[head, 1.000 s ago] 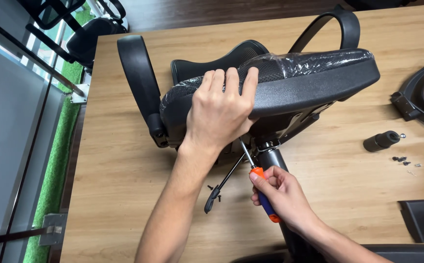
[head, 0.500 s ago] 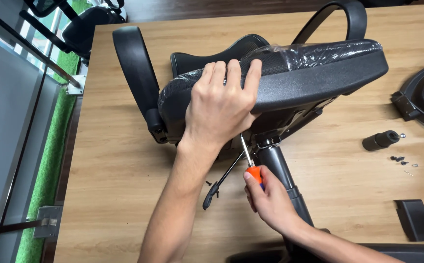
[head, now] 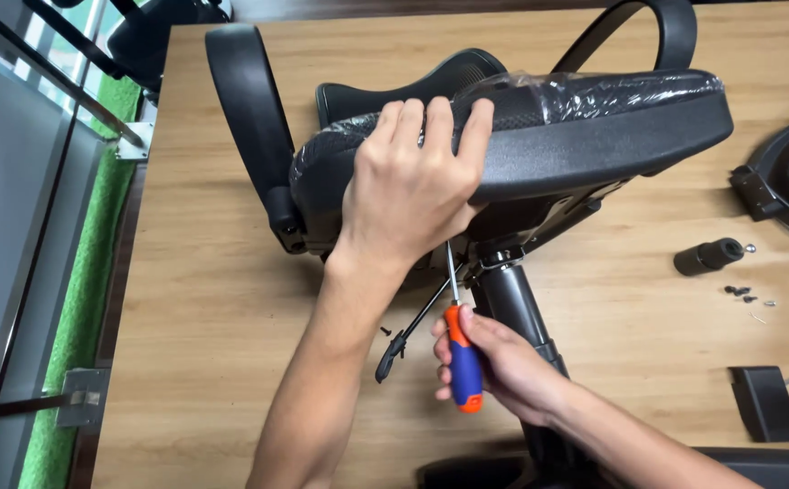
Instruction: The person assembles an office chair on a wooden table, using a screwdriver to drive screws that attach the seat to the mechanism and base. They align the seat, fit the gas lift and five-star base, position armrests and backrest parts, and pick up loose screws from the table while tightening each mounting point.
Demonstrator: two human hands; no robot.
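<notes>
Black mesh, plastic-wrapped: chair seat (head: 594, 136) lay tipped on its side across the wooden table (head: 222, 299), underside facing the camera. Left hand (head: 413, 186) clamped over the near seat edge, fingers spread on top, thumb tucked beneath. Right hand (head: 494, 362) wrapped tight around an orange and blue screwdriver (head: 461, 353), shaft angled up, tip lost under the seat beside the left wrist. Just right of that shaft, black gas cylinder (head: 512, 303) jutted down from the seat base. Thin black lever (head: 408, 330) slanted down-left between the 2 forearms, 1 small dark screw (head: 385, 331) just beside it. Far right, well apart: short black cylinder (head: 708, 257) and scattered loose screws (head: 740, 292).
</notes>
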